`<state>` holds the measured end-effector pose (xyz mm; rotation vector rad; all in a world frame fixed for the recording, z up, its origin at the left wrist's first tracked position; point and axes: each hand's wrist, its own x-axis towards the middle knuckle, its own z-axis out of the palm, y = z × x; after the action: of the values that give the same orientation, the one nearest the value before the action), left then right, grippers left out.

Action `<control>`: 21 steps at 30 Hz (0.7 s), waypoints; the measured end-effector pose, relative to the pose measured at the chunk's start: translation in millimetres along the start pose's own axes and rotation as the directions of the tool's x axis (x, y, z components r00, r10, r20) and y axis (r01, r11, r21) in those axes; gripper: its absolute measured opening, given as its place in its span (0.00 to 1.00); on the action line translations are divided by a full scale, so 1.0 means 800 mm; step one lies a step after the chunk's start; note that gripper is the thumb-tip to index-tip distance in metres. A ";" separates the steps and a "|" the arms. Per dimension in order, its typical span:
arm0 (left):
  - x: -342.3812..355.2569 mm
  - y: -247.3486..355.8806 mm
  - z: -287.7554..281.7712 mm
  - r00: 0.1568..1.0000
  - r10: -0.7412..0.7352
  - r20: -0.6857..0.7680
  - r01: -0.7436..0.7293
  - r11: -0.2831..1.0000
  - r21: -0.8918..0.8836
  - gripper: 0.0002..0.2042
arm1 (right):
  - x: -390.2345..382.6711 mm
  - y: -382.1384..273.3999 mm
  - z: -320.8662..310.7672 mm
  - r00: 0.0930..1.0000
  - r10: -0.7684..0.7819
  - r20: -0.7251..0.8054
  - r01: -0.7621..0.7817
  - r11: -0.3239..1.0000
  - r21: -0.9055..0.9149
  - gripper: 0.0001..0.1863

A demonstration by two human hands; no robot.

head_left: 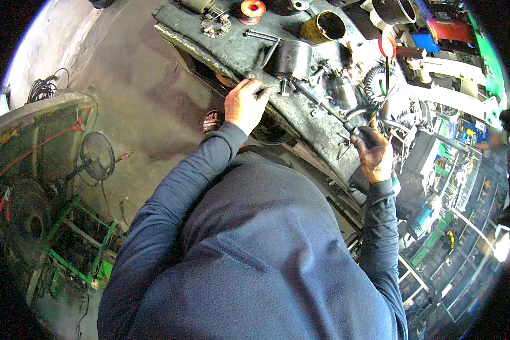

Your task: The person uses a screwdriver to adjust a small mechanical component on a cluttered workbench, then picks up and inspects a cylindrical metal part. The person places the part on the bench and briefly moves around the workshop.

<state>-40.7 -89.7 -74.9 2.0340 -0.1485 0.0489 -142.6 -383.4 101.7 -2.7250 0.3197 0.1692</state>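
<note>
Across the workbench (229, 51), a long rod-shaped tool (326, 108) is slanted from lower right to upper left, its near end held in the curled right hand (375, 152). Its far end is aimed toward the left hand (245, 107), half closed at the bench's edge (whether anything is pinched there cannot be told).

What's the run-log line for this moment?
left hand: at edge of workbench, grip unclear | right hand: holding rod-like tool | nearby: dark cylindrical housing, red spool
</note>
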 end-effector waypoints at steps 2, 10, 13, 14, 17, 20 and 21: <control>0.000 -0.001 0.000 1.000 -0.002 0.003 0.002 1.000 0.013 0.11 | 0.004 -0.006 -0.002 1.000 -0.015 0.006 0.015 0.999 -0.035 0.18; -0.002 0.000 0.001 1.000 0.019 0.010 -0.019 1.000 0.021 0.11 | 0.013 0.002 -0.002 0.995 0.068 0.077 -0.068 0.998 0.007 0.19; -0.003 0.001 -0.001 1.000 -0.003 0.026 0.002 1.000 0.022 0.12 | 0.016 0.001 -0.001 0.996 0.035 0.076 -0.035 0.999 -0.003 0.19; -0.002 -0.001 0.000 1.000 -0.003 0.026 0.002 1.000 0.022 0.12 | 0.017 -0.002 -0.001 0.997 0.033 0.074 -0.033 0.999 -0.001 0.19; -0.003 -0.004 0.001 1.000 -0.004 0.019 0.003 0.999 0.036 0.13 | 0.020 -0.010 -0.004 0.996 0.037 0.078 -0.037 0.999 0.002 0.18; -0.002 -0.003 0.000 1.000 -0.013 0.025 0.012 0.999 0.049 0.13 | 0.022 -0.008 -0.005 0.997 0.022 0.076 -0.021 1.000 -0.007 0.18; -0.002 -0.002 -0.001 0.999 -0.017 0.032 0.016 0.999 0.052 0.14 | 0.022 -0.006 -0.005 0.997 0.014 0.074 -0.013 1.000 -0.012 0.18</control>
<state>-42.0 -88.2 -76.5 2.0879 -0.1523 0.0098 -124.2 -384.1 104.3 -2.7210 0.3171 0.2754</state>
